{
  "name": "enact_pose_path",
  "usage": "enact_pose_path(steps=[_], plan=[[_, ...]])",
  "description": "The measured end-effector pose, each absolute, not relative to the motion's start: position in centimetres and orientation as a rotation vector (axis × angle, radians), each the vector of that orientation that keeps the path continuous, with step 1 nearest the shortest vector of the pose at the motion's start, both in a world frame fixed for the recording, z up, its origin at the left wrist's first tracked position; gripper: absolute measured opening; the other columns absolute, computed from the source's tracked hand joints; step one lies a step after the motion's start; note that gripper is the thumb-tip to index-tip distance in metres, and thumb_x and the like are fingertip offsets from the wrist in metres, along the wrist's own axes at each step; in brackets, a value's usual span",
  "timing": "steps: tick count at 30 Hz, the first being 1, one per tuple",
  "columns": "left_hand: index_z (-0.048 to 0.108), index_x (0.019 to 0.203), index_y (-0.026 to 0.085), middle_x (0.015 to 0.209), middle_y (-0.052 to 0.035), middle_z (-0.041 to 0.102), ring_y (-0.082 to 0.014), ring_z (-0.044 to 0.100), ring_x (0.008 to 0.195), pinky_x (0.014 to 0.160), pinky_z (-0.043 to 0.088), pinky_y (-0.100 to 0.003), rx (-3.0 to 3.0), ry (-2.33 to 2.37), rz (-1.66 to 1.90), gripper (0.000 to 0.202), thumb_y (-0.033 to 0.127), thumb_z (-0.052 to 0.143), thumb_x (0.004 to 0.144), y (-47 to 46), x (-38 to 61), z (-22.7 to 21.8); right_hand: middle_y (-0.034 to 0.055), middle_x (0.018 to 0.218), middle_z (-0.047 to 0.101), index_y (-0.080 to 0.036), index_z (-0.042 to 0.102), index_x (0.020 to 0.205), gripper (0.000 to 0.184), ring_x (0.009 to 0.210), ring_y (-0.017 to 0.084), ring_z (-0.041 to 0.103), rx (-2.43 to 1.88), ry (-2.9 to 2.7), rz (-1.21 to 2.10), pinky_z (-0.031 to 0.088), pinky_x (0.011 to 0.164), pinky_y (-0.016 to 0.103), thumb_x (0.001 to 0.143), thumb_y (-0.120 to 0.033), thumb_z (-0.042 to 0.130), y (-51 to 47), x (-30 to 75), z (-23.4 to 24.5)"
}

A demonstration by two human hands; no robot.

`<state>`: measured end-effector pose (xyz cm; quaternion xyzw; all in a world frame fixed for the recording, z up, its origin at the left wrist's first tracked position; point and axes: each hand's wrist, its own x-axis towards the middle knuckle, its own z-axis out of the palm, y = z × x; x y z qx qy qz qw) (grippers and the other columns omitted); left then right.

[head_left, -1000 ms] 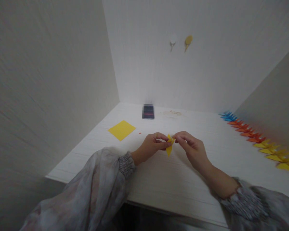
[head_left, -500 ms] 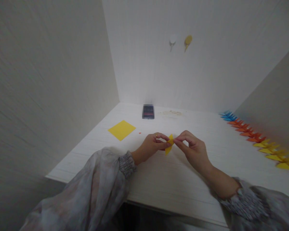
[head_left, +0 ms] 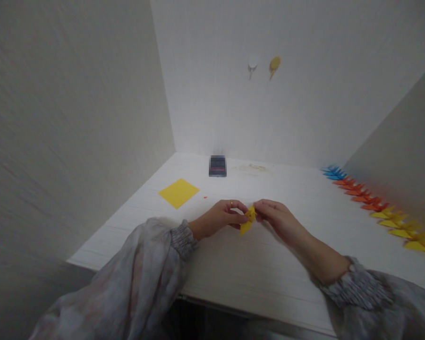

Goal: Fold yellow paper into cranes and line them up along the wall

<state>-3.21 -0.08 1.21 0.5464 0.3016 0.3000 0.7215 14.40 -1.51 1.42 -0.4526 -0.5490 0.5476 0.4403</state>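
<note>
A small folded yellow paper piece [head_left: 247, 221] is pinched between both my hands just above the white table [head_left: 255, 274]. My left hand [head_left: 222, 217], with a ring on one finger, grips its left side with closed fingers. My right hand [head_left: 276, 217] pinches its right side, fingers curled together. The piece's pointed tip hangs down toward the tabletop.
A flat yellow paper square [head_left: 179, 192] lies at the left of the table. A small dark box [head_left: 217, 165] stands near the back wall. A row of folded blue, orange and yellow paper pieces [head_left: 371, 204] runs along the right wall. Two small hooks [head_left: 263, 66] hang on the back wall.
Both hands have sunk slightly toward the table with the yellow piece. My right hand's fingers have flattened lower over the piece, which has tilted a little.
</note>
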Motion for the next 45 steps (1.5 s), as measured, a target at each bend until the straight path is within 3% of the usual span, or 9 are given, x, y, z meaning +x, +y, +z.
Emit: enact_pose_path(steps=[6,12,19,33,40,45], plan=[[0.047,0.084,0.015,0.082,0.0004,0.057,-0.0085,0.058,0.065,0.064,0.045,-0.024,1.11,0.742,0.859,0.041,0.021,0.075,0.054,0.2,-2.9,0.8,-0.0021,0.054,0.052,-0.016,0.057,0.058,0.02,0.051,0.009,0.044,-1.118,-1.335,1.288,0.034,0.052,0.022,0.069,-0.033,0.059,-2.0,13.9,1.5],[0.052,0.071,0.012,0.065,0.0011,0.055,-0.0083,0.057,0.057,0.062,0.047,-0.026,1.172,0.754,0.657,0.029,0.033,0.069,0.061,0.0,-2.9,0.9,-0.0007,0.059,0.054,-0.017,0.057,0.062,0.021,0.054,0.01,0.046,-1.123,-1.327,1.195,0.037,0.055,0.024,0.07,-0.036,0.057,-1.9,13.9,1.2],[0.055,0.065,0.011,0.059,0.0014,0.058,-0.0068,0.054,0.049,0.057,0.045,-0.024,1.217,0.777,0.589,0.028,0.032,0.071,0.058,-0.2,-3.1,1.0,-0.0026,0.052,0.048,-0.017,0.054,0.057,0.026,0.05,0.009,0.041,-1.096,-1.367,1.307,0.033,0.05,0.023,0.072,-0.038,0.056,-2.4,13.4,1.4],[0.057,0.065,0.011,0.066,-0.001,0.061,-0.009,0.058,0.058,0.065,0.047,-0.026,1.234,0.645,0.635,0.03,0.038,0.069,0.059,0.0,-3.1,0.7,-0.0035,0.047,0.047,-0.016,0.059,0.059,0.014,0.042,0.007,0.036,-1.018,-1.057,1.484,0.027,0.042,0.023,0.062,-0.028,0.064,-2.1,13.2,1.2],[0.061,0.071,0.011,0.073,-0.0029,0.064,-0.01,0.059,0.07,0.074,0.044,-0.025,1.244,0.563,0.678,0.024,0.032,0.068,0.063,-0.3,-3.0,0.9,-0.0021,0.048,0.049,-0.016,0.059,0.055,0.016,0.042,0.008,0.039,-1.006,-1.023,1.531,0.03,0.043,0.023,0.064,-0.028,0.065,-2.3,13.0,1.3],[0.062,0.069,0.011,0.073,-0.0034,0.065,-0.0104,0.059,0.07,0.072,0.044,-0.024,1.266,0.584,0.694,0.021,0.03,0.068,0.063,-0.3,-3.1,1.0,-0.0012,0.049,0.051,-0.015,0.059,0.056,0.017,0.044,0.008,0.041,-1.016,-1.011,1.536,0.031,0.043,0.023,0.064,-0.029,0.065,-2.3,13.1,1.4]])
